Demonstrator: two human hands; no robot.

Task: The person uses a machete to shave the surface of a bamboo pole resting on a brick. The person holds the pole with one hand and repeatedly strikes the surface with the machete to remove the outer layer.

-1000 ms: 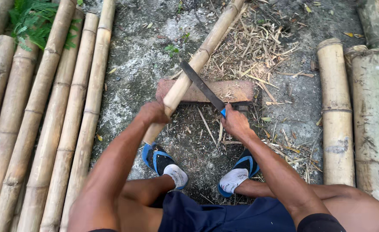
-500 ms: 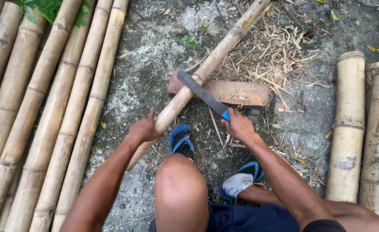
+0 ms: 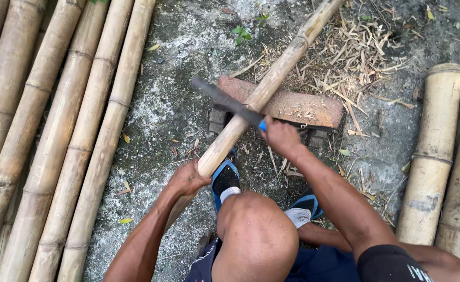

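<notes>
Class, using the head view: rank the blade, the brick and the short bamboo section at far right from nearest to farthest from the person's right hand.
1. Blade: held in the right hand, reaching up-left across the pole.
2. Brick: just above the hand, under the pole.
3. Short bamboo section: far right, on the ground.

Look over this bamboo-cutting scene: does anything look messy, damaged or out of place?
Bamboo shavings lie scattered on the ground beside the wooden block. Otherwise nothing stands out: the bamboo pole rests across the block.
</notes>
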